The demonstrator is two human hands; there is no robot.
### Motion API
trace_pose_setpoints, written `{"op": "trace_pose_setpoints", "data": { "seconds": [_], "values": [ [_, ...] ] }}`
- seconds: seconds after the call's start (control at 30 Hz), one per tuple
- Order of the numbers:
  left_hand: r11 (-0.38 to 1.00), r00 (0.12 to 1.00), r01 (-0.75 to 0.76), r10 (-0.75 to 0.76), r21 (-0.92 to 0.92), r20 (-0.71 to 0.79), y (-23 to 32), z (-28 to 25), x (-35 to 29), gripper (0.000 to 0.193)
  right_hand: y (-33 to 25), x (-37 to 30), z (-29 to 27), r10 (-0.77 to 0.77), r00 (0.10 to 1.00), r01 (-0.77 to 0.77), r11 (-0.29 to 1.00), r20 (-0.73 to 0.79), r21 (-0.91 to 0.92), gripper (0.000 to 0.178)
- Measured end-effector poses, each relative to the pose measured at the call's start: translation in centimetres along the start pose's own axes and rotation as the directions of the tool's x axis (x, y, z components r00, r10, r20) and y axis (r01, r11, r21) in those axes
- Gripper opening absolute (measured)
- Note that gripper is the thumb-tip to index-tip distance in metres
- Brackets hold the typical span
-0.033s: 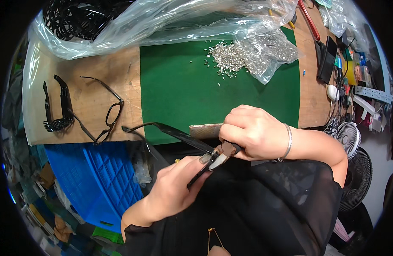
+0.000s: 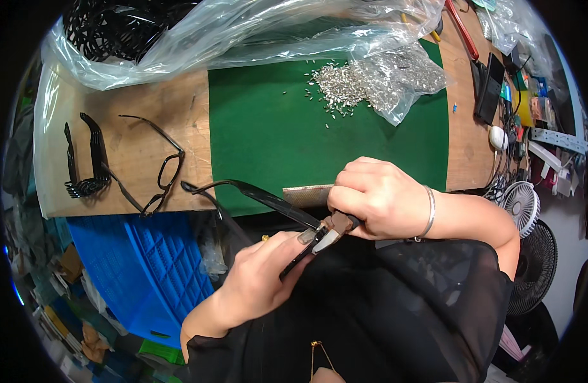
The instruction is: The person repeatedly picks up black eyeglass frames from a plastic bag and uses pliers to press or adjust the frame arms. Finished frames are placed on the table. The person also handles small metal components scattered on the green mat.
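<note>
My left hand (image 2: 259,277) is closed on a black eyeglass frame (image 2: 268,196), gripping its front near one hinge, with the temples reaching out to the left. In my right hand (image 2: 377,198) is a pair of pliers (image 2: 339,225), my fingers wrapped round the handles. Its brownish jaws sit right at the frame's hinge; whether they touch it, I cannot tell. Just beyond the pliers a flat, grey, rough-faced bar (image 2: 305,195) lies at the near edge of the green mat (image 2: 262,127). My fingers hide most of the handles and part of the frame's front.
On the mat lies a pile of tiny silvery pieces (image 2: 339,88), spilling from a clear bag (image 2: 396,83). Another black eyeglass frame (image 2: 171,169) and a stack of folded ones (image 2: 93,185) are at left. A blue crate (image 2: 141,268) stands below. Fans (image 2: 520,203) and cables are at right.
The temple tips of the eyeglass frame have shifted very slightly away from me and to the left. Both hands and the pliers have stayed in place.
</note>
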State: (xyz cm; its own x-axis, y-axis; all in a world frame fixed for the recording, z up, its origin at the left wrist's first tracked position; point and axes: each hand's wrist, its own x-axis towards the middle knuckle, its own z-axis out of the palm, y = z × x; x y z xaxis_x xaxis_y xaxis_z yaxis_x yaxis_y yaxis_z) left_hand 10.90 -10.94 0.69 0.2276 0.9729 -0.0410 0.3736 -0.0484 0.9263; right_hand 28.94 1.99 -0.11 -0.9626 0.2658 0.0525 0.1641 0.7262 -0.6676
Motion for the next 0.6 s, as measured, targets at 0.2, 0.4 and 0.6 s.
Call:
{"op": "trace_pose_setpoints", "data": {
  "seconds": [0.2, 0.4, 0.6],
  "values": [
    [0.993, 0.996, 0.057, -0.048, -0.108, 0.080, -1.2, -0.7, 0.2, 0.042, 0.6, 0.0, 1.1, -0.032, 0.993, 0.012, 0.984, -0.111, -0.179, 0.024],
    [0.697, 0.921, 0.145, -0.355, -0.702, -0.162, 0.4, 0.0, 0.1, 0.037, -0.6, 2.7, 1.6, -0.053, 0.979, 0.036, 0.995, -0.199, -0.088, 0.024],
    [0.802, 0.752, 0.307, -0.534, -0.513, -0.385, -0.9, -3.6, -2.9, 0.026, 2.2, 1.3, 2.6, 0.202, 0.972, -0.197, 0.979, -0.122, 0.052, 0.022]
  ]
}}
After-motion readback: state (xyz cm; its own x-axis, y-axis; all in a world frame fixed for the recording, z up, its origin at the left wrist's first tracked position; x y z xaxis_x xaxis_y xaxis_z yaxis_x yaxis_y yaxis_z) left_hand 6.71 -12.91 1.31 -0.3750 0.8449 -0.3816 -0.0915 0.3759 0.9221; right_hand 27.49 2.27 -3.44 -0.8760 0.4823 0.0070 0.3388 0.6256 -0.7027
